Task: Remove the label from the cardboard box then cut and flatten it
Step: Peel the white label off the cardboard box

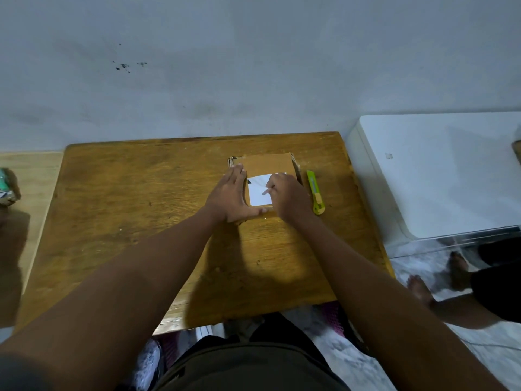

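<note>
A small brown cardboard box [267,164] lies on the wooden table [141,210], near its far right corner. A white label [258,193] is stuck on the box's top face. My left hand [229,194] lies flat, fingers together, pressing on the box's left side, thumb along the near edge. My right hand [287,197] is curled over the label's right part, fingertips pinched at the label; what they grip is partly hidden. A yellow-green utility knife [315,191] lies on the table just right of the box, untouched.
A white appliance or cabinet [439,176] stands right of the table. Another person's bare feet [439,275] are on the floor at the right. A green-patterned object [8,187] rests on a light surface at the left edge. The wall is directly behind the table.
</note>
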